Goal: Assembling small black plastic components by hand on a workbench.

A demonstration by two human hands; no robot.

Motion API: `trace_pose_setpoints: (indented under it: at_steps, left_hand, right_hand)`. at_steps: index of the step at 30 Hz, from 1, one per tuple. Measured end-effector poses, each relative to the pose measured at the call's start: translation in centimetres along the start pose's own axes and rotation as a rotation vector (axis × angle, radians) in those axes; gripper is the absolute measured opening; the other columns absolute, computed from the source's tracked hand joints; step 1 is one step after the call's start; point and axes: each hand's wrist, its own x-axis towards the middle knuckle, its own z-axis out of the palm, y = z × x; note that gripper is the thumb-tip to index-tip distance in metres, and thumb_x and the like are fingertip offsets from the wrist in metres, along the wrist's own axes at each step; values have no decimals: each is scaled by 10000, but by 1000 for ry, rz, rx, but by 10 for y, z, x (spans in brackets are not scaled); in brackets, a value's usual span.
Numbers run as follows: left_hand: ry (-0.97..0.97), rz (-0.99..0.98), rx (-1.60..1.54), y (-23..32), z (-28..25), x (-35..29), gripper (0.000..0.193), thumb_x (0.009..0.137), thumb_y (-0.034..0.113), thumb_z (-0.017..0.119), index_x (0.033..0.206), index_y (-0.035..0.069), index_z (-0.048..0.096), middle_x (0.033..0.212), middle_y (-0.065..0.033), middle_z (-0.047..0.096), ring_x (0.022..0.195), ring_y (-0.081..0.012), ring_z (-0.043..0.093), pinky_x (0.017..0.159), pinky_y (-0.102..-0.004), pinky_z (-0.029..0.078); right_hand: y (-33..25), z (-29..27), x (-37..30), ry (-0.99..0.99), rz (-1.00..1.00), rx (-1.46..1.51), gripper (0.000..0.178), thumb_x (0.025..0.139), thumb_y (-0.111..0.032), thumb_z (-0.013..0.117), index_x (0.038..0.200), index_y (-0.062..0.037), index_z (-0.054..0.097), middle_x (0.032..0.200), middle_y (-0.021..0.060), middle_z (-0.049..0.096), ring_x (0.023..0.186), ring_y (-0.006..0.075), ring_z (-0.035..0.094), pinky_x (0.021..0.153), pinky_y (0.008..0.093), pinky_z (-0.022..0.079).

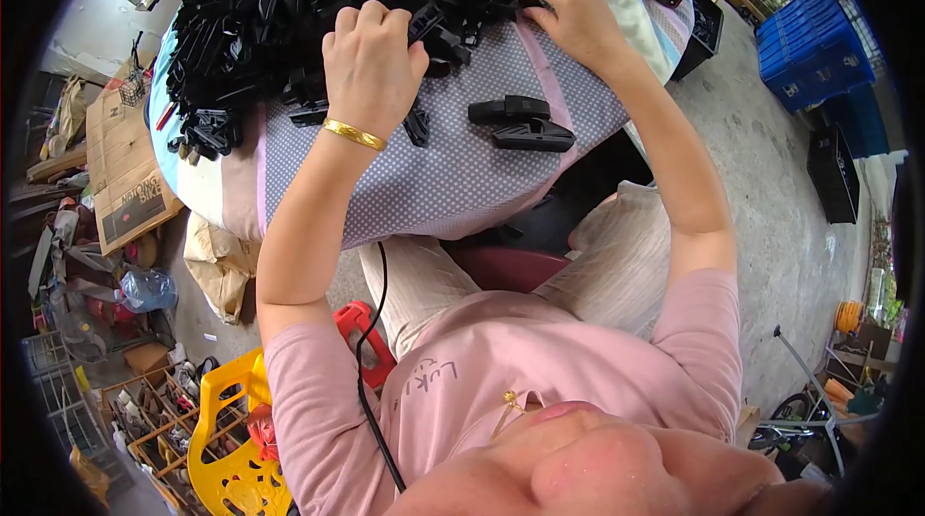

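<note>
Head view: the left hand (371, 58), wearing a gold bangle (354, 134), is curled closed over small black plastic parts at the near edge of a big heap of black plastic pieces (289, 5). The right hand (573, 15) presses down at the heap's right edge, fingers bent on a black piece; whether it grips is unclear. The heap lies on a surface covered in grey dotted cloth (453, 179). Two joined black plastic clips (522, 123) lie apart between the forearms.
</note>
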Motion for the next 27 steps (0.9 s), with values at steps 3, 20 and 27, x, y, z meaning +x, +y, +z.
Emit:
trace_pose_setpoints:
  at_steps: [3, 20, 27]
  left_hand:
    - [129, 27, -63, 2, 1, 1, 244, 727, 142, 695, 951, 50, 666, 904, -77, 615, 882, -252, 559, 783, -359, 468]
    - [-70, 339, -387, 33, 15, -12, 110, 777, 57, 604, 877, 49, 651, 862, -85, 577, 838, -242, 552, 719, -327, 497]
    - [-19, 302, -412, 24, 22, -5, 104, 753, 74, 628, 845, 73, 676, 926, -66, 575, 856, -240, 541, 736, -335, 488]
  right_hand:
    - [-5, -5, -2, -4, 73, -28, 347, 782, -136, 647, 1113, -41, 608, 1062, 126, 643, 947, 294, 613, 836, 364, 492]
    - [-30, -50, -26, -111, 94, 415, 290, 812, -139, 654, 1085, -43, 622, 958, 62, 649, 849, 169, 628, 706, 283, 473]
    - [-43, -53, -30, -189, -37, 515, 287, 763, -21, 671, 1050, -31, 645, 956, 70, 644, 869, 180, 617, 742, 294, 472]
